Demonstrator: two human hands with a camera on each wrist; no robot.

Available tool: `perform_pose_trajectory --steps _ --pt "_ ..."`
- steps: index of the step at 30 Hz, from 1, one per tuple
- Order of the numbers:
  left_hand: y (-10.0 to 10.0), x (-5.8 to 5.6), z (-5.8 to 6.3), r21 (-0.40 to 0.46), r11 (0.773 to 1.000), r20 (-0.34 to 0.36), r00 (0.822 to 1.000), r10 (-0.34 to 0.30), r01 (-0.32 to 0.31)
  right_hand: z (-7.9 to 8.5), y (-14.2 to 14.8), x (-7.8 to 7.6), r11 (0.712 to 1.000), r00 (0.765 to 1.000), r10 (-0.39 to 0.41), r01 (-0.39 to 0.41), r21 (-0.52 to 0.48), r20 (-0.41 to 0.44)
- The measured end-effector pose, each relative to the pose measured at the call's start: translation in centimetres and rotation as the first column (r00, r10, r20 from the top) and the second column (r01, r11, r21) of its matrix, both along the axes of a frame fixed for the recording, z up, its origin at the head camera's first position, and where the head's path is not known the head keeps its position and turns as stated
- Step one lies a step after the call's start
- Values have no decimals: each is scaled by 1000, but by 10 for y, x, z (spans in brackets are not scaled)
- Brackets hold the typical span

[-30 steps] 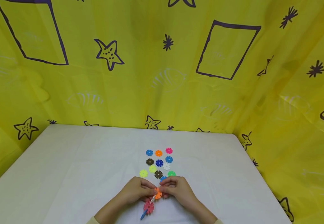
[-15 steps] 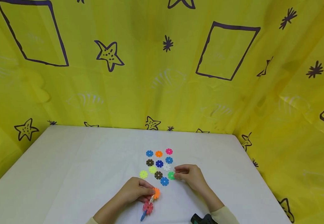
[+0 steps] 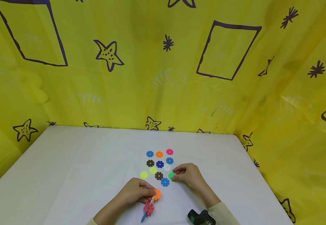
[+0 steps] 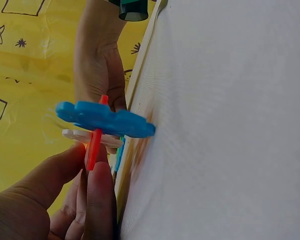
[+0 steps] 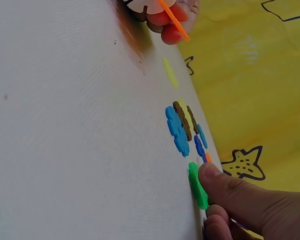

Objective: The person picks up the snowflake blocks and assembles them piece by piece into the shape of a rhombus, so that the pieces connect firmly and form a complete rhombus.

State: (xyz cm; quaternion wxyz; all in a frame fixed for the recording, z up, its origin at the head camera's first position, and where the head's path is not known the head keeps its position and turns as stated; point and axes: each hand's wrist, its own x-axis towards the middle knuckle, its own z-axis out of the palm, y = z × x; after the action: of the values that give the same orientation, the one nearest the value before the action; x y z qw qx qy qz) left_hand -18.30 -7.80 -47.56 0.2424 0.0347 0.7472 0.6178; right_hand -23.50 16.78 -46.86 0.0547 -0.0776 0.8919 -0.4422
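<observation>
My left hand [image 3: 136,191] pinches the orange notched disc [image 3: 157,194] between thumb and fingers. Joined to it in a short chain are a white disc [image 4: 75,135], a pinkish-red disc [image 3: 148,208] and a blue disc [image 4: 107,120], slotted edge to edge. Over at the right of the loose discs, my right hand [image 3: 189,175] has its thumb and fingers at the edges of a green notched disc [image 5: 197,186], which lies on the table. The right wrist view shows the thumb against this disc and the other fingers curled below, partly hidden.
Several loose notched discs lie beyond my hands on the white table [image 3: 81,168], among them a blue one [image 3: 165,182], a brown one [image 3: 159,176] and a yellow one [image 3: 144,175]. A black wrist device [image 3: 201,217] sits by the right sleeve. Yellow patterned cloth surrounds the table.
My right hand has left the orange disc, moved right and forward to the green disc, and closed in on it. The left hand stays nearly still with the chain.
</observation>
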Motion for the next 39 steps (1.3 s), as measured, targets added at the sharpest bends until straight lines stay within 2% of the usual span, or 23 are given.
perform_pose_trajectory --steps 13,23,32,39 --pt "1 0 -1 -1 1000 -9 1000 8 -8 0 -2 1 999 1000 18 -18 34 -12" --pt "1 0 -1 -5 1000 -4 1000 14 -14 -12 4 8 995 996 -6 -3 -104 -86" --pt "1 0 -2 0 1000 0 1000 17 -17 -13 4 10 981 1000 -18 14 -195 -18" --pt "1 -1 -2 12 1000 1 1000 22 -22 -13 1 19 945 996 56 -31 -325 68"
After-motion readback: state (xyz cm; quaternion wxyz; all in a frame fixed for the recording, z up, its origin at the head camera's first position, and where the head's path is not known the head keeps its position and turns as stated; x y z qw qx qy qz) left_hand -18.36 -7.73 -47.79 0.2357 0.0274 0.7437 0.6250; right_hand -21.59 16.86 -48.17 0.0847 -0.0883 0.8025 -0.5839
